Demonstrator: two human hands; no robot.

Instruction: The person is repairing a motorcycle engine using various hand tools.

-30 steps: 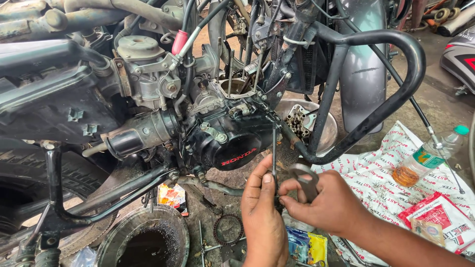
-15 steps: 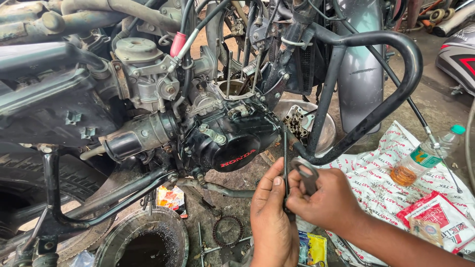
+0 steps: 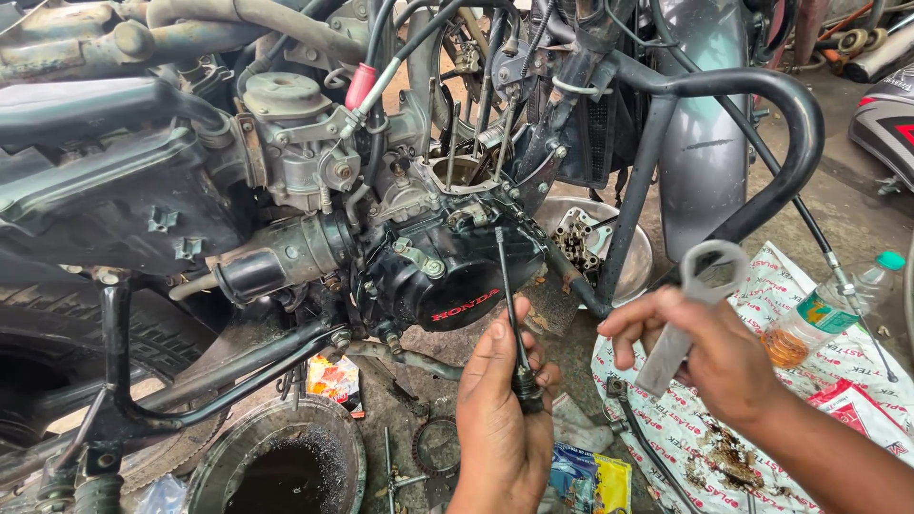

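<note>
Head view, entries placed relative to the black engine cover (image 3: 457, 276). Below and left of the cover: round oil pan (image 3: 276, 462), dark fluid inside. Directly below the cover: left hand (image 3: 500, 409), fingers closed around a thin black rod (image 3: 509, 305), tip pointing up in front of the cover. Right of the cover: right hand (image 3: 709, 347), fingers wrapped on a flat silver ring spanner (image 3: 700, 305), raised clear. Risk, judged: greasy fingers could let the rod slip and drop into the pan, or the spanner could knock the rod.
</note>
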